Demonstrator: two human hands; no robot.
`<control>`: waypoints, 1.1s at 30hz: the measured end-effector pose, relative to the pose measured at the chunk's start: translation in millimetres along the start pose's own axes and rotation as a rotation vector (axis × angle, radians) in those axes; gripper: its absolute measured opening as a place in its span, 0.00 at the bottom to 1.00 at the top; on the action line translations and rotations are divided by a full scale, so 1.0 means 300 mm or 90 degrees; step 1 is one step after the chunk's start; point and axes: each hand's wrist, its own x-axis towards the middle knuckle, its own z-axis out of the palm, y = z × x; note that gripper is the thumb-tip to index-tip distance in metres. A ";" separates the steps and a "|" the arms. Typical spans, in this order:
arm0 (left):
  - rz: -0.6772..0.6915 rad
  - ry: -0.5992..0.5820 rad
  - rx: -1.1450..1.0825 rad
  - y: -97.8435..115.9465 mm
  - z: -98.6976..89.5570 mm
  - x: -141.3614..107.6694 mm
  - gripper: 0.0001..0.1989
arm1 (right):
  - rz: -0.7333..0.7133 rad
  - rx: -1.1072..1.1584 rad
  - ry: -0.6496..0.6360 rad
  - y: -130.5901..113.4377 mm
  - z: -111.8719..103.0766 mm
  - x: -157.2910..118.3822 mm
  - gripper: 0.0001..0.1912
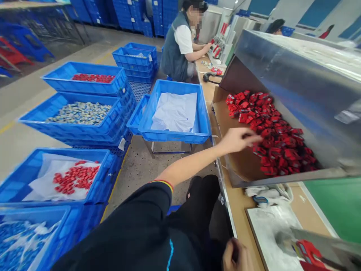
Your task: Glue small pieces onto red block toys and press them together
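Big steel hopper (296, 86) dominates the right side, its slanted lid hanging over a cardboard-lined chute (225, 124) so parts slide down toward the seated person. Pile of red parts (270, 131) sits in the chute, heaped against the back and lower edge. Workbench (239, 205) runs along the right, carrying a white mat (267, 233) and a bundle of white cloth (267, 192) just under the chute lip. Blue crates (84, 79) are stacked at left, within arm's reach, holding red, pale and blue pieces; one blue bin (176, 113) lined with white plastic stands between crates and bench. A co-worker (180, 41) sits further up the same bench. Left hand (238, 140) is stretched into the chute, fingers curled at the near edge of the red pile, touching it; whether a part is actually pinched cannot be told. Right hand (237, 258) is low at the bench edge, loosely clenched, contents not visible. Small red tool (308, 251) lies on the mat near it.
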 end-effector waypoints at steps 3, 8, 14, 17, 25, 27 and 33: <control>-0.152 0.195 -0.152 -0.017 -0.077 -0.146 0.23 | -0.010 -0.024 -0.002 -0.031 -0.022 0.028 0.14; -0.233 0.141 -0.176 -0.060 -0.108 -0.279 0.26 | -0.006 -0.007 -0.040 -0.028 -0.037 0.018 0.15; -0.168 -0.047 -0.065 -0.077 0.033 -0.064 0.11 | 0.002 0.066 -0.082 -0.024 -0.054 0.014 0.14; -0.088 -0.135 0.032 -0.078 0.116 0.047 0.15 | 0.032 0.068 -0.066 -0.036 -0.052 0.016 0.14; 0.004 -0.258 0.268 -0.073 0.135 0.083 0.14 | 0.026 0.076 -0.067 -0.030 -0.049 0.003 0.12; 0.000 -0.285 0.306 -0.051 0.128 0.061 0.12 | 0.010 0.069 -0.073 -0.027 -0.055 0.017 0.11; -0.007 -0.273 0.405 0.093 0.160 -0.032 0.08 | 0.038 -0.001 -0.141 -0.065 -0.055 0.026 0.11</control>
